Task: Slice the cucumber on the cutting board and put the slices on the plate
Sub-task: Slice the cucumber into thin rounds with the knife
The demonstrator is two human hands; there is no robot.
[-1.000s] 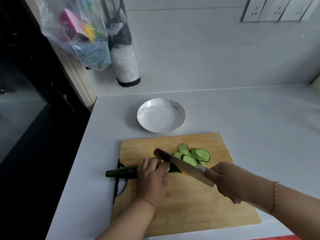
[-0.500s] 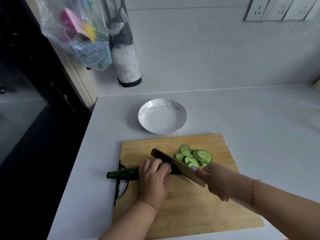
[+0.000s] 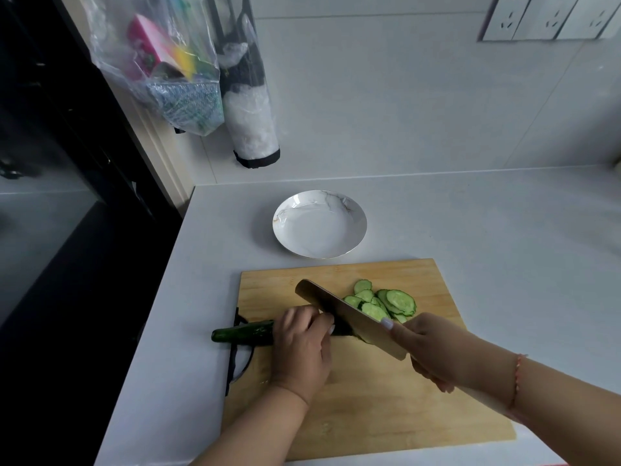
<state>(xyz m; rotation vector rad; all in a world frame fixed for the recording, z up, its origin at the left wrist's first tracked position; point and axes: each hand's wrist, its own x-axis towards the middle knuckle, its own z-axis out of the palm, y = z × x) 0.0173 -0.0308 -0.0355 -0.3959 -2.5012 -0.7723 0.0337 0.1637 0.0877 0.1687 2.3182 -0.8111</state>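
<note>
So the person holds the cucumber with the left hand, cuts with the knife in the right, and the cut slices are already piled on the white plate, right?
Not quite. The head view shows the plate with nothing on it; the slices lie piled on the cutting board. The rest holds: the left hand holds the cucumber, the right hand the knife.

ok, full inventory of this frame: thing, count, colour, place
cucumber: 1, dark green, left edge of board, end overhanging
slices: a pile, count unclear, pale green, board beyond the blade
knife: 1, brownish blade, across the cucumber
cutting board: 1, light wood, counter front
plate: 1, white marbled, behind board, no slices in it
plastic bag: 1, clear, hanging upper left
roll holder: 1, black and white, hanging on wall
sockets: white, wall top right
left hand: on cucumber
right hand: grips knife
</note>
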